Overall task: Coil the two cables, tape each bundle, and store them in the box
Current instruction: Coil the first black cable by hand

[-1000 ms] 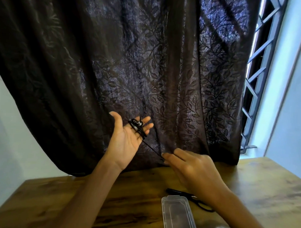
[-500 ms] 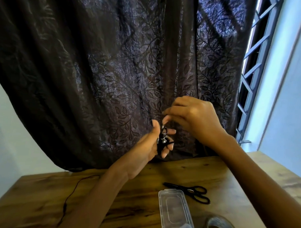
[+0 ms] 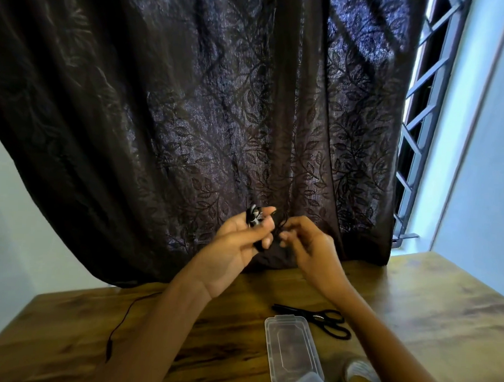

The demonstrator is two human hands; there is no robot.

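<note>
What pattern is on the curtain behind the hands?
Embossed leaves and vines on the dark brown curtain; the head view shows it.

Behind my hands I see a dark brown leaf-embossed cloth curtain (image 3: 190, 117) with a faint sheen. Below them, a brown wood-grain table (image 3: 441, 311), matt; a clear rectangular plastic box (image 3: 289, 348), glossy; black-handled scissors (image 3: 323, 322), probably matt plastic, though it's blurry.

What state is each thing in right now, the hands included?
left hand: raised, cable wound round its fingers
right hand: raised, pinching the loose cable end
coiled cable: partly wound, untaped
second cable: loose on the table
box: open, nothing visible inside
scissors: lying closed on the table
tape roll: lying flat, partly out of frame
</note>
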